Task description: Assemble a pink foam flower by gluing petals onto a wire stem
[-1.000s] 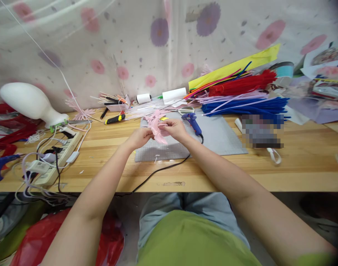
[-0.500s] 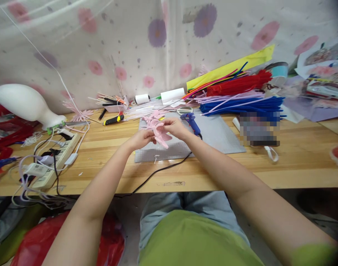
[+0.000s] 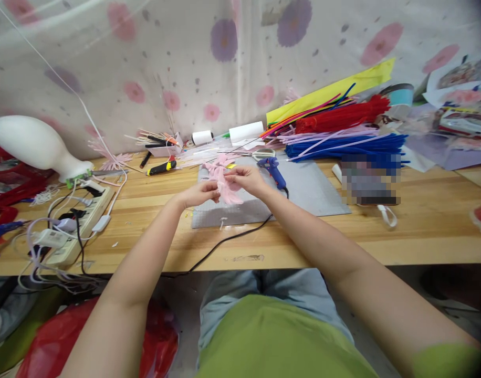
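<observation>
Above the grey cutting mat (image 3: 303,194) I hold a pink pipe-cleaner flower (image 3: 227,193), with fuzzy petal-like loops pointing up and down. My left hand (image 3: 199,194) is closed on its left side, fingertips pressed together. From the right, my right hand (image 3: 246,179) pinches it near the middle with thumb and forefinger. Part of the flower is hidden behind my fingers. A blue glue gun (image 3: 274,172) lies on the mat just right of my right hand, and scissors (image 3: 263,154) lie behind it.
Bundles of blue pipe cleaners (image 3: 351,148) and red pipe cleaners (image 3: 343,116) lie at the back right. A power strip (image 3: 83,228) with tangled cables and a white foam head (image 3: 35,142) are at left. A black cord (image 3: 220,244) crosses the table front. A utility knife (image 3: 161,167) lies back left.
The pink flower has turned in my fingers, and its lower petals now point down more bluntly. Both hands stay in nearly the same place, still holding it.
</observation>
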`<state>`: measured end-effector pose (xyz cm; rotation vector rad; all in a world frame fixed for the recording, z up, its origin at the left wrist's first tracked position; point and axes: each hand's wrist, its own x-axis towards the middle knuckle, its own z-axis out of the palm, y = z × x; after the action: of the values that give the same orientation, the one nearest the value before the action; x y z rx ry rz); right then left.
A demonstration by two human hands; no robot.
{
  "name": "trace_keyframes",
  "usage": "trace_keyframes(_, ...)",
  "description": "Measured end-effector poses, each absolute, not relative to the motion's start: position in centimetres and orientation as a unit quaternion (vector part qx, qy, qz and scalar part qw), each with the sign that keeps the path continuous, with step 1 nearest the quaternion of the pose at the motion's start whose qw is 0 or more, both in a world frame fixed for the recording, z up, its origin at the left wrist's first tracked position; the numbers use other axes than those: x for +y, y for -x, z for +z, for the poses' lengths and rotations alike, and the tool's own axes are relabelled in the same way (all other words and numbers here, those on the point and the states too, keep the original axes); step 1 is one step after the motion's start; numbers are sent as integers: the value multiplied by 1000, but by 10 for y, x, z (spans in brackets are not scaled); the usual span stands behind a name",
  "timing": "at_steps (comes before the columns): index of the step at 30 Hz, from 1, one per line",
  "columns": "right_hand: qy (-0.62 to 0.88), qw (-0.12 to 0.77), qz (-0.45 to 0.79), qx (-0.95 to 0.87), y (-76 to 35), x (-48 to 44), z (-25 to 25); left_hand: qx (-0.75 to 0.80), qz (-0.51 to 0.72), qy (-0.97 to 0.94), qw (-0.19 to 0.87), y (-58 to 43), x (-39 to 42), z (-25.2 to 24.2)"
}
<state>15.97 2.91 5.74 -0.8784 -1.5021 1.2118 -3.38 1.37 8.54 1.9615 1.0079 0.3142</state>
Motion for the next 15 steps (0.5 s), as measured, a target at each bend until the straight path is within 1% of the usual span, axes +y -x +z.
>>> trace_keyframes(3,405,523,453,-597,-157,30,52,435,175,-821,326,29,15,83)
trace_keyframes(5,427,525,448,-584,-157,29,49,451,185,-841,236,26,14,84)
trace_keyframes(7,434,519,457,-577,-159,29,46,458,175,-854,173,25,11,88)
trace_keyframes(9,415,500,481,-588,-163,29,45,459,167,-859,151,25,10,91)
trace_keyframes(12,381,464,502,-622,-169,28,43,456,179,-856,165,27,10,92)
trace_keyframes(15,413,475,432,-646,-170,24,39,457,190,-849,185,27,13,88)
